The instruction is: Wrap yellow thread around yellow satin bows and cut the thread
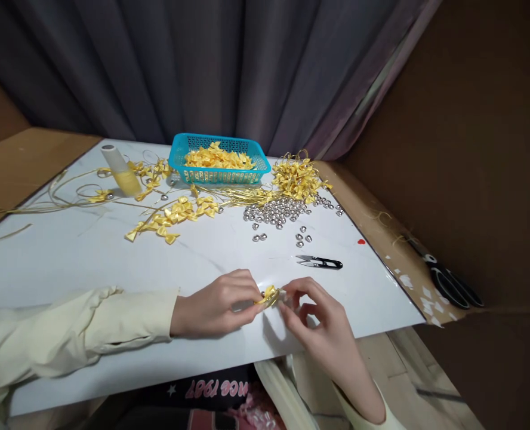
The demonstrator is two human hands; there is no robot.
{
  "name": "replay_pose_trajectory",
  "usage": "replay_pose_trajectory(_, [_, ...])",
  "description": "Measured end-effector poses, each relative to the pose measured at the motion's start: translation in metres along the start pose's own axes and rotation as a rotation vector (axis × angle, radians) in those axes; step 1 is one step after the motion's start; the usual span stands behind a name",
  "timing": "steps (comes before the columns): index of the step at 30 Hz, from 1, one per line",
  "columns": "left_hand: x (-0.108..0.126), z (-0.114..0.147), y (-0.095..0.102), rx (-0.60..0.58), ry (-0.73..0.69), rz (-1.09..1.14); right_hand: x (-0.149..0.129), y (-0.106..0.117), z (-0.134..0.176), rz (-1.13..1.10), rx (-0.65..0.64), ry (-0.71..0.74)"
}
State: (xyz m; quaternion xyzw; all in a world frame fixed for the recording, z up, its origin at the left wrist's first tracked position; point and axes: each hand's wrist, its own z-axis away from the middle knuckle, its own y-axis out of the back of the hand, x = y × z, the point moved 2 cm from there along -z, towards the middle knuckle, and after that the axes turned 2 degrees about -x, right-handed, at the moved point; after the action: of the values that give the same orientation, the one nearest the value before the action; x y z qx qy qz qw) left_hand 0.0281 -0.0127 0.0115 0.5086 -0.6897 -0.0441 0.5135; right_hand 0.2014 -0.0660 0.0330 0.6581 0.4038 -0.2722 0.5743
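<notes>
A small yellow ribbon bow (269,294) with thin gold cord about it is held just above the near part of the white tabletop. My left hand (222,301) pinches the bow from the left between thumb and fingers. On the right side, my right hand (321,319) has its thumb and fingertips closed at the edge of the bow, where the gold cord loops. The exact grip there is partly hidden by the fingers. Beyond my right hand lie black thread snips (321,263), their blades pointing left.
At the back stands a blue basket (178,156) of yellow bows. Right of it are piled corded bows (298,179) and silver beads (276,212). Loose bows (179,212) and a leaning bottle (126,176) are at left. Black-handled scissors (448,283) lie past the right edge.
</notes>
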Motion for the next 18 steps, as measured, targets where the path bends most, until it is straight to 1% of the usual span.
replay_pose_trajectory(2, [0.000,0.000,0.000,-0.005,-0.002,0.003,-0.001,-0.002,-0.001,-0.012,0.015,0.037])
replay_pose_trajectory(5, [-0.002,0.001,-0.001,-0.012,0.000,0.009,-0.001,-0.006,-0.003,-0.024,0.003,0.073])
replay_pose_trajectory(10, [-0.004,0.003,-0.002,-0.019,-0.005,0.004,0.002,-0.011,-0.004,-0.017,-0.027,0.048])
replay_pose_trajectory(15, [-0.004,0.003,-0.002,-0.012,-0.002,0.005,0.004,-0.009,-0.002,0.042,-0.054,0.042])
replay_pose_trajectory(18, [-0.003,0.003,-0.001,-0.001,-0.004,0.005,0.002,-0.007,0.002,0.087,-0.089,0.064])
